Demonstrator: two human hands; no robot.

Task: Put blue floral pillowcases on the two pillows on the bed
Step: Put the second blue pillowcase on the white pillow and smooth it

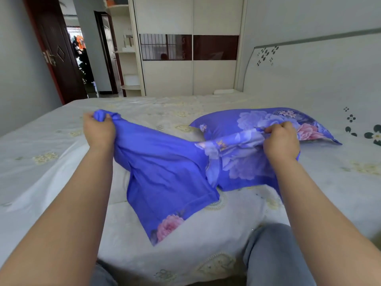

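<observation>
Inspecting the head view, I find both bare hands raised over the bed, stretching a loose blue floral cotton pillowcase between them. The left hand is clenched around a bunched corner of the plain blue side, knuckles up, with fabric bulging out above the fist. The right hand is clenched on the flower-printed edge, fingers curled under the cloth. The pillowcase sags between the two grips, and its lower corner, printed with a pink peony, hangs down to the pale cream embroidered bedsheet in front of my grey-trousered knee.

I record one pillow already dressed in a matching blue floral case; it lies flat on the bed behind the right hand, near the white headboard with dark flower decals. I cannot tell whether the held cloth touches it. A pale rounded shape shows just behind the held cloth, beside the dressed pillow; I cannot tell what it is.

Beyond the bed stands a cream sliding-door wardrobe with a dark glass band, and a dark brown wooden door stands open at the far left.
</observation>
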